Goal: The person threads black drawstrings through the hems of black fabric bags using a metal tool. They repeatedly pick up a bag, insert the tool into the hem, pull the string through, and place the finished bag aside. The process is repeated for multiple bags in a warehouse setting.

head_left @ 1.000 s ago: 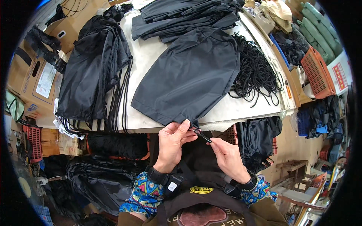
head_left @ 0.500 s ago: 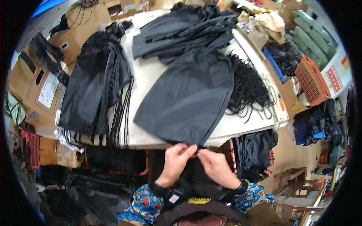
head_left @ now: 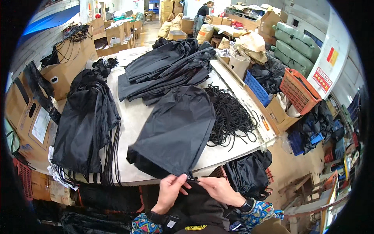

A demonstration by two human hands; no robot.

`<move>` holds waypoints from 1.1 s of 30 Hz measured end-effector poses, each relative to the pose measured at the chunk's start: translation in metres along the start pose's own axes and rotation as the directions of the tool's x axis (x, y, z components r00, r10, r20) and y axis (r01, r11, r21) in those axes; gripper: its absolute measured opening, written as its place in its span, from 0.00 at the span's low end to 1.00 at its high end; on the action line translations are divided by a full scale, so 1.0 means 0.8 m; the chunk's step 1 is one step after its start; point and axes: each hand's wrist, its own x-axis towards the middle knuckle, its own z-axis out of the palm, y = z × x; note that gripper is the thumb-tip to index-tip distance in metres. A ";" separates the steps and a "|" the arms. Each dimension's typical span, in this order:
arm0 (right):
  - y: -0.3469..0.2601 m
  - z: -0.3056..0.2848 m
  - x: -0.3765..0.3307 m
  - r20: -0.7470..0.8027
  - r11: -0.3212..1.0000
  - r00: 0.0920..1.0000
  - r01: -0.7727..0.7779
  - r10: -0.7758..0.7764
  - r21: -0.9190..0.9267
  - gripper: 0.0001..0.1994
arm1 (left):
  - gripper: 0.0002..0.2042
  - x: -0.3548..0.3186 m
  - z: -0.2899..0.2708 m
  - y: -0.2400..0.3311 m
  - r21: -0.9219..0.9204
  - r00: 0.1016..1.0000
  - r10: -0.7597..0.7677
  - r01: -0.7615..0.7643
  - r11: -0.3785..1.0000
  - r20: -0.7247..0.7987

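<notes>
Black fabric (head_left: 177, 128), worked at the table's (head_left: 126, 134) near edge, seemingly needs steadiness: left hand (head_left: 168, 194) pinches its corner, right hand (head_left: 220, 191) something thin (head_left: 192, 179).

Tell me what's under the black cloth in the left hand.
White tabletop shows around the cloth; black cords meet its right edge. Whether they continue beneath is covered and can't be seen.

my left hand (head_left: 170, 194) hides part of the cloth's (head_left: 175, 130) near end, and the thin thing (head_left: 192, 179) pinched in my right hand (head_left: 221, 190) is too small to tell. the cloth covers the left side of the cords (head_left: 232, 115). the lower edge cuts off my left sleeve (head_left: 145, 225). far off, the hands of a person (head_left: 201, 20) are too small to make out. the table (head_left: 124, 128) hides part of the heap (head_left: 249, 171) below.
</notes>
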 end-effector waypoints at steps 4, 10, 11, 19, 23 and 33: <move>-0.030 -0.025 0.000 0.312 0.966 0.930 -0.236 0.193 0.104 0.11 | 0.14 0.018 -0.042 0.042 -0.075 0.916 0.200 -0.239 0.968 -0.347; -0.006 -0.045 -0.014 0.386 0.882 0.898 -0.347 0.213 0.319 0.11 | 0.15 0.008 -0.023 0.036 0.248 0.962 0.247 -0.213 0.945 -0.114; -0.008 -0.038 -0.009 0.391 0.833 0.880 -0.418 0.271 0.363 0.11 | 0.15 0.003 -0.014 0.023 0.248 0.981 0.192 -0.179 0.952 -0.030; -0.019 -0.006 0.016 0.421 0.461 0.834 -0.549 0.357 0.697 0.11 | 0.14 -0.005 0.000 0.029 0.358 0.975 0.052 -0.129 0.925 0.218; -0.022 0.007 0.014 0.263 0.893 0.958 -0.213 0.112 0.397 0.11 | 0.07 0.016 -0.004 0.063 -0.141 0.967 0.250 -0.253 0.957 -0.043; -0.051 -0.057 0.054 -0.389 0.978 0.903 0.123 -0.181 -0.169 0.12 | 0.05 0.022 0.017 0.083 0.767 0.696 0.649 -0.585 0.263 0.307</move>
